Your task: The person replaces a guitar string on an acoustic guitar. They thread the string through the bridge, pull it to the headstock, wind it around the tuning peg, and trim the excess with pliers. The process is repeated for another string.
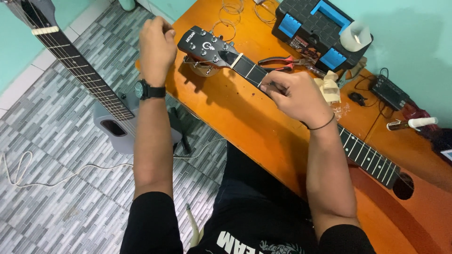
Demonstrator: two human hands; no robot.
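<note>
An acoustic guitar lies across the orange table (235, 117), its black headstock (207, 47) with silver tuning pegs pointing to the far left and its fretboard (367, 153) running to the right. My left hand (157, 47), with a black wristwatch, is closed just left of the headstock, fingers pinched as if on a thin string that I cannot make out. My right hand (296, 96) rests on the neck near the first frets, fingers curled and pressing down on it.
A black and blue toolbox (318, 28) stands at the back with a white roll on it. Red-handled pliers (282, 62), coiled strings (226, 21), a small black device (388, 91) and a tube (414, 123) lie on the table. A second grey guitar (84, 80) stands on the tiled floor at left.
</note>
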